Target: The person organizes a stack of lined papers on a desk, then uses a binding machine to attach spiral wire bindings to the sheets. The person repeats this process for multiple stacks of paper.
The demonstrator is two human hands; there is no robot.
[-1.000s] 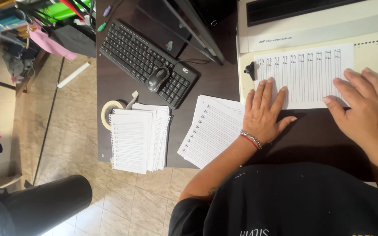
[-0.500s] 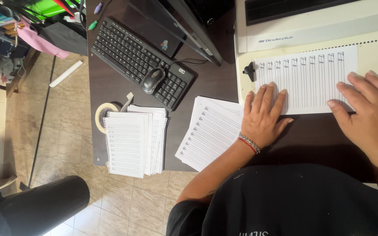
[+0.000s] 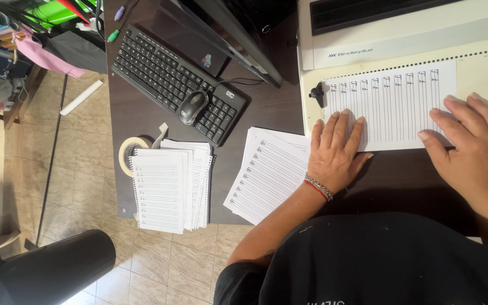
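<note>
A lined white sheet (image 3: 393,101) lies on the bed of a cream binding machine (image 3: 402,39), its far edge just short of the machine's row of punch holes. My left hand (image 3: 334,152) lies flat on the sheet's near left corner, fingers spread. My right hand (image 3: 470,141) presses flat on the sheet's right edge. Neither hand grips anything. A bracelet circles my left wrist.
A loose stack of lined sheets (image 3: 266,172) lies left of my left hand. Spiral-bound booklets (image 3: 168,186) and a tape roll (image 3: 126,152) sit at the dark desk's (image 3: 142,107) left edge. A black keyboard (image 3: 170,79) with a mouse (image 3: 192,106) lies behind.
Both hands and the sheet have stayed nearly in place on the machine bed; the view has shifted slightly, so everything appears a little further left.
</note>
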